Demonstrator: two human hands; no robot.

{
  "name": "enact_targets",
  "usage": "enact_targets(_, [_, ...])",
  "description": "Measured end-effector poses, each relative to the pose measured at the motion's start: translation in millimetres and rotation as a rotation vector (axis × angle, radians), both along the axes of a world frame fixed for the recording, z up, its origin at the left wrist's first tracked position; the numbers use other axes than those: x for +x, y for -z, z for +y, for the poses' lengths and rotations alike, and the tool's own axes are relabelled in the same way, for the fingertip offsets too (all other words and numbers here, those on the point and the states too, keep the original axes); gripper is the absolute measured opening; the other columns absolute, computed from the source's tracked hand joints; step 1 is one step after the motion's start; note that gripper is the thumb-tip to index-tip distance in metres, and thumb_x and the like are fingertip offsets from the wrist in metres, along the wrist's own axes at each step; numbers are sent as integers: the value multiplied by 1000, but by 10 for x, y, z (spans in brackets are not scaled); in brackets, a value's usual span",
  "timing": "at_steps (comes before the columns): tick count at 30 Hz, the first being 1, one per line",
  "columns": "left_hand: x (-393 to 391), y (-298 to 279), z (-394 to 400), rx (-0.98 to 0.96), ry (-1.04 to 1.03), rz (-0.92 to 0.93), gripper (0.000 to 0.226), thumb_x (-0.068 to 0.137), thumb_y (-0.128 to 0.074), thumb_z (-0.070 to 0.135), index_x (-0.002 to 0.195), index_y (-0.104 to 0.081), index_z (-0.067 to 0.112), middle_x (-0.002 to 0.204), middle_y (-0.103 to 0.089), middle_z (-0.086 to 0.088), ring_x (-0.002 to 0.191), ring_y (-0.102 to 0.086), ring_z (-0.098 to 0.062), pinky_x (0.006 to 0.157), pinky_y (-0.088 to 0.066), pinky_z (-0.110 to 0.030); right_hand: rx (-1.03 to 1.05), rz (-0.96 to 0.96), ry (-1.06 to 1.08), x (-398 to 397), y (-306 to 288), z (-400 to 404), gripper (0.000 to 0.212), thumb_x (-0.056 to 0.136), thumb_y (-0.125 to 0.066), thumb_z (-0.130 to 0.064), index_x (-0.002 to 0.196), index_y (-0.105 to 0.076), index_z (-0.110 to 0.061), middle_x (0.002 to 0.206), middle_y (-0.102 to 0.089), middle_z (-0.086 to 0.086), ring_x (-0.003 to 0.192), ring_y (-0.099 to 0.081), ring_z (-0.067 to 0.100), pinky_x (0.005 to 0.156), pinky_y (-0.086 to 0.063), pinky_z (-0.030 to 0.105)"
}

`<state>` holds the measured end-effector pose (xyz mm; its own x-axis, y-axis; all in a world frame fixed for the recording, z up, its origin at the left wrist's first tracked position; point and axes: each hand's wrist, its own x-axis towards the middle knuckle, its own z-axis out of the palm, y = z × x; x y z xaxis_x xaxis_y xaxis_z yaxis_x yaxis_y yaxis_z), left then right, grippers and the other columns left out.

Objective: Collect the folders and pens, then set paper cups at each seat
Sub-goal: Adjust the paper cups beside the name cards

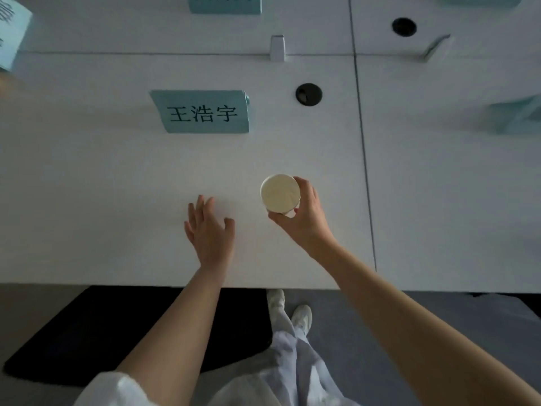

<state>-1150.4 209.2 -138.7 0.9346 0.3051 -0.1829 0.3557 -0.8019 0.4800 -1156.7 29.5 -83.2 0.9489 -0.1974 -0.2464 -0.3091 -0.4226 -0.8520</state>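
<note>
A white paper cup [279,193] stands upright, seen from above, on the white table [117,200]. My right hand [304,213] is wrapped around its right side, with thumb and fingers on the wall. Whether the cup's base touches the tabletop I cannot tell. My left hand [209,228] hovers flat over the table to the cup's left, fingers spread, holding nothing. A teal name card [203,112] with black characters stands behind the cup, toward the table's middle. No folders or pens are in view.
More teal name cards stand at the far left [11,30], top middle [225,4] and right [518,115]. Two black cable holes [308,94] [404,26] sit in the tabletop. A black chair seat [117,332] is below the table's near edge.
</note>
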Motion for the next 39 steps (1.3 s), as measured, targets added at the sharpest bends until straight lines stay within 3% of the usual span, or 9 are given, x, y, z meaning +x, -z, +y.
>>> enact_targets(6, [496,177,-115,70,81,34,62,98,-42,29,154,-20,14,163,-14,-3,151,-4,-25,120,-2,-49,3,-44,30,761,-13,-130,78,69,-81,-22,133,-36,-17,130,-48,5,117,-48,23,98,-46,46])
enact_targets(10, [477,361,-175,233,110,-11,66,93,-31,41,151,-28,9,159,-26,-10,147,-19,-33,116,-13,-54,-34,-54,34,1305,52,-103,76,71,-79,-25,133,-35,-19,129,-49,5,115,-49,24,97,-46,44])
enact_targets(17, [524,400,-207,311,99,-4,69,90,-37,40,151,-28,10,160,-24,-8,148,-18,-31,117,-14,-53,-60,-57,54,1941,174,-49,74,70,-78,-27,130,-35,-18,124,-53,6,109,-52,25,92,-48,45])
enact_targets(22, [539,392,-196,315,94,2,68,89,-38,39,150,-31,9,160,-24,-8,148,-19,-31,116,-15,-53,-90,-29,40,2100,251,10,84,73,-76,-25,140,-26,-18,131,-51,9,114,-51,29,93,-47,42])
enact_targets(28, [554,397,-198,320,93,-21,69,89,-40,39,150,-31,9,160,-25,-8,148,-19,-31,117,-15,-54,-73,31,26,2036,279,-44,92,77,-74,-31,146,-15,-20,138,-47,6,123,-48,24,100,-43,39])
enact_targets(35, [557,459,-116,290,108,-22,70,88,-38,40,150,-30,9,159,-26,-10,148,-19,-32,116,-14,-54,-125,140,14,1158,333,-257,55,88,-58,-16,137,-35,-17,132,-51,4,119,-50,20,93,-42,29])
enact_targets(39, [574,437,-90,203,98,-38,63,87,-48,29,145,-39,5,157,-32,-12,147,-21,-35,115,-13,-58,-159,153,60,548,270,-477,50,89,-56,-13,135,-38,-15,126,-55,7,115,-54,22,97,-44,35])
